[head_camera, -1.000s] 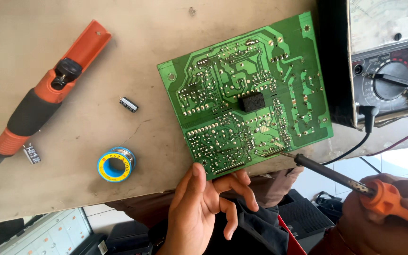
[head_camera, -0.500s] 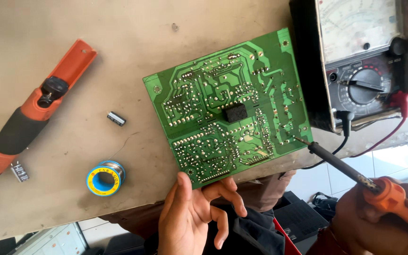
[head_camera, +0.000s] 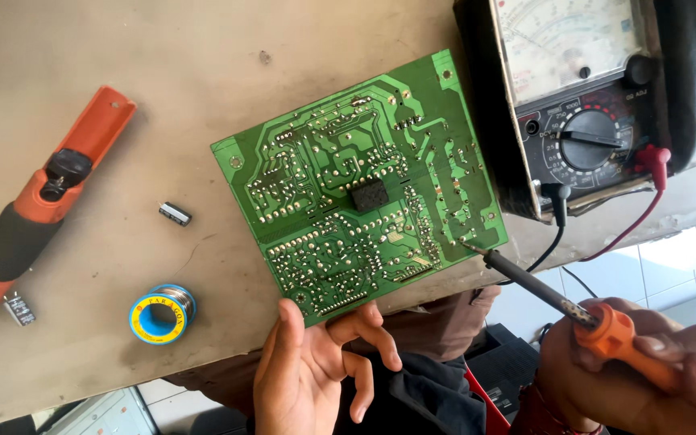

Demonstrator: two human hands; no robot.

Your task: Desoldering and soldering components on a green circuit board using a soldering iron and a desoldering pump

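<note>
Soldering iron tip touching down on the circuit board's lower right corner.

Right hand (head_camera: 646, 370) is gripping the orange-handled soldering iron (head_camera: 549, 294), its tip meeting a joint on the green circuit board (head_camera: 360, 189), lying solder side up on the desk (head_camera: 163, 72). Left hand (head_camera: 308, 370), fingers loose and holding nothing, is steadying the board's near edge. Likely next: holding the tip steady, feeding solder. The joint itself is too small to make out; the right hand is partly cut off.

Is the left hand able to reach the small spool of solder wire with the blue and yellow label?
Probably yes. The left hand is empty at the table edge, and the spool lies near with nothing between.
</note>
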